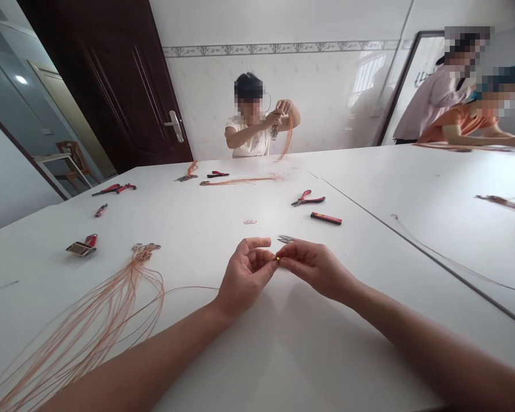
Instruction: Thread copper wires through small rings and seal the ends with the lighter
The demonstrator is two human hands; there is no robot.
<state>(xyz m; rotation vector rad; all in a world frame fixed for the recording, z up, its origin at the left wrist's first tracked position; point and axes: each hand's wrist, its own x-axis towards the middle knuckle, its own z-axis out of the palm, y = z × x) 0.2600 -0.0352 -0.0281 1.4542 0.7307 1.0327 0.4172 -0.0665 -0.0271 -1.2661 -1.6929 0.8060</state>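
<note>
My left hand (248, 273) and my right hand (315, 266) meet over the white table, thumbs and fingertips pinched around a tiny yellow piece (277, 259). What exactly it is cannot be made out at this size. The left index finger stretches out above the pinch. Just behind the right fingertips lies a pair of small metal snips (286, 238), partly covered by the hand. To the left, a bundle of thin orange cords (131, 274) with metal ends fans toward me. One strand (189, 287) runs from it to my left wrist.
Beyond my hands lie red-handled pliers (308, 198), a black-and-red stick (326, 218) and a small label (250, 222). More pliers (114, 189) and a small box (81, 246) are on the left. Across the table (223, 355), a person (251, 134) holds cords; two more people are at right.
</note>
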